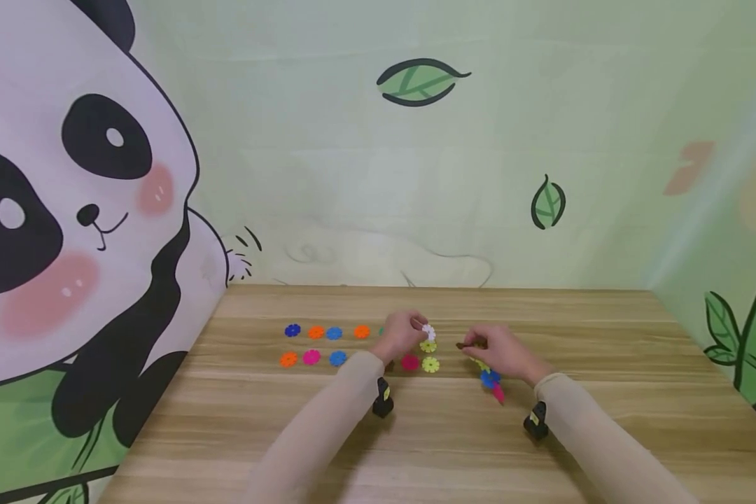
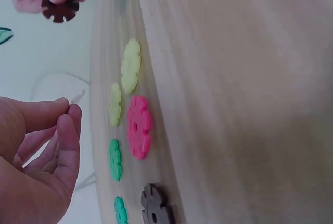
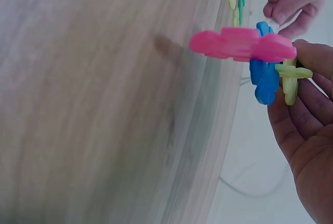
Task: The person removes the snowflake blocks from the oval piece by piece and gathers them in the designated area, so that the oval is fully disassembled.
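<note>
My left hand [image 1: 402, 337] pinches a white flower-shaped plastic disc [image 1: 429, 331] between thumb and fingertips, above the table. In the left wrist view the white disc [image 2: 78, 97] shows nearly edge-on. My right hand [image 1: 507, 350] holds a chain of interlocked flower discs. From that chain a blue disc [image 1: 490, 379] and a pink disc [image 1: 498, 394] hang below the fingers. Yellow-green discs [image 3: 290, 81] sit closer to the fingers, partly covered by them. At the chain's other end, a brown disc [image 2: 60, 11] sticks out by the thumb, facing the left hand.
Loose flower discs lie in two rows on the wooden table [image 1: 453, 448]. Near the left hand are two yellow-green discs [image 1: 430, 365], a red-pink disc [image 1: 410, 362], green discs [image 2: 115, 160] and a brown disc [image 2: 156, 206]. Orange [image 1: 288, 359], blue and pink ones lie farther left.
</note>
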A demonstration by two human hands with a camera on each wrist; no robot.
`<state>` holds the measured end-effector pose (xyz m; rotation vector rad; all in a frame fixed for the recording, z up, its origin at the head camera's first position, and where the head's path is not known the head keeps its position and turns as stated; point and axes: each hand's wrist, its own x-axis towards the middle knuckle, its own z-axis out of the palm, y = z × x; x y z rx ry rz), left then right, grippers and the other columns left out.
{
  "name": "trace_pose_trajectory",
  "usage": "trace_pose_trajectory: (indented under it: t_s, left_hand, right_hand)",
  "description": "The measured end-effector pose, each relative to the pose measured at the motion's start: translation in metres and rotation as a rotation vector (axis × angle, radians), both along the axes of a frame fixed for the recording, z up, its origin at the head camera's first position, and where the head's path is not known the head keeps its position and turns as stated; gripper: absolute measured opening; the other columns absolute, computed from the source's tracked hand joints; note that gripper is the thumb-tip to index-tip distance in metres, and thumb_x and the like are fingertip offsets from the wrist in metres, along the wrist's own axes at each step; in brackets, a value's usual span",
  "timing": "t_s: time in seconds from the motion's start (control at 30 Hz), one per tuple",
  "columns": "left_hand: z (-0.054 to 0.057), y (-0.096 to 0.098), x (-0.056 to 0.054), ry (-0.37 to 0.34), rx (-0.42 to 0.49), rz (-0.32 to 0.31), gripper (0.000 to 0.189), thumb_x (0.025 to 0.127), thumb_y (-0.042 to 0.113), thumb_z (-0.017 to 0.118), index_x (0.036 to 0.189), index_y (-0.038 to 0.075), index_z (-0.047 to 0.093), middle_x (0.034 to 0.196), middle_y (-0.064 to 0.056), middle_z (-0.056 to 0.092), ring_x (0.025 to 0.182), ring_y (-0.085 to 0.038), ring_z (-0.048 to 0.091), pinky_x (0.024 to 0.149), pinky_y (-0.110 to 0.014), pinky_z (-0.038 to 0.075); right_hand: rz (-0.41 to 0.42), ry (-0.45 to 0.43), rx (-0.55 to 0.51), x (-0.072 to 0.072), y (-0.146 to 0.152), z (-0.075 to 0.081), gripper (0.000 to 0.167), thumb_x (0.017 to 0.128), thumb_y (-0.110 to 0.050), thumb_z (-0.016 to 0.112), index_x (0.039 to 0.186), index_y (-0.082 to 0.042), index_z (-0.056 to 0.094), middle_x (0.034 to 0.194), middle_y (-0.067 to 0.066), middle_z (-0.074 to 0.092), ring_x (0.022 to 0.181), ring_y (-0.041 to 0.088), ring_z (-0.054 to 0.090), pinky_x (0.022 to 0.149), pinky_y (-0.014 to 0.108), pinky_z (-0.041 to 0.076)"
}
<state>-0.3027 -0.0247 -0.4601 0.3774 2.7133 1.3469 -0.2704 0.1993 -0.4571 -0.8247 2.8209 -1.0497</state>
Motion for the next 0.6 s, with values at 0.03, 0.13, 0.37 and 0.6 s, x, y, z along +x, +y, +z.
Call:
trace_pose_trajectory:
  t_s: [0.03, 0.13, 0.37, 0.6]
  left_hand:
    - [0.0, 0.001, -0.003, 0.009, -0.007, 0.004, 0.021, 0.083, 0.003, 0.069, 0.103, 0.0, 0.066, 0.095, -0.011, 0.067, 0.088, -0.022, 0.063, 0.071, -0.027, 0.052]
    - [-0.001, 0.003, -0.009, 0.027, -0.024, 0.019, 0.022, 0.081, 0.002, 0.069, 0.102, -0.001, 0.067, 0.094, -0.012, 0.067, 0.086, -0.022, 0.063, 0.069, -0.026, 0.051]
    - [-0.006, 0.004, -0.019, 0.009, -0.023, 0.056, 0.022, 0.078, 0.0, 0.07, 0.1, -0.004, 0.067, 0.091, -0.014, 0.068, 0.081, -0.021, 0.063, 0.064, -0.024, 0.051]
    - [-0.006, 0.003, -0.02, 0.021, -0.05, 0.039, 0.021, 0.079, 0.0, 0.069, 0.1, -0.005, 0.067, 0.091, -0.012, 0.069, 0.083, -0.021, 0.064, 0.068, -0.025, 0.051]
  right_hand:
    - [0.0, -0.005, -0.001, 0.0, -0.001, 0.001, 0.005, 0.087, -0.012, 0.069, 0.085, -0.012, 0.065, 0.083, -0.005, 0.065, 0.074, 0.011, 0.056, 0.068, 0.03, 0.048]
    - [0.003, -0.009, -0.006, 0.001, -0.002, 0.002, 0.004, 0.087, -0.012, 0.068, 0.085, -0.011, 0.065, 0.083, -0.005, 0.065, 0.074, 0.011, 0.057, 0.068, 0.03, 0.049]
    - [-0.004, -0.004, 0.001, -0.003, -0.005, -0.001, 0.004, 0.087, -0.014, 0.068, 0.085, -0.013, 0.065, 0.083, -0.007, 0.066, 0.075, 0.01, 0.058, 0.069, 0.03, 0.049]
    - [0.036, 0.019, -0.01, -0.004, -0.008, -0.003, 0.004, 0.087, -0.013, 0.069, 0.085, -0.012, 0.065, 0.084, -0.006, 0.067, 0.075, 0.01, 0.058, 0.069, 0.029, 0.049]
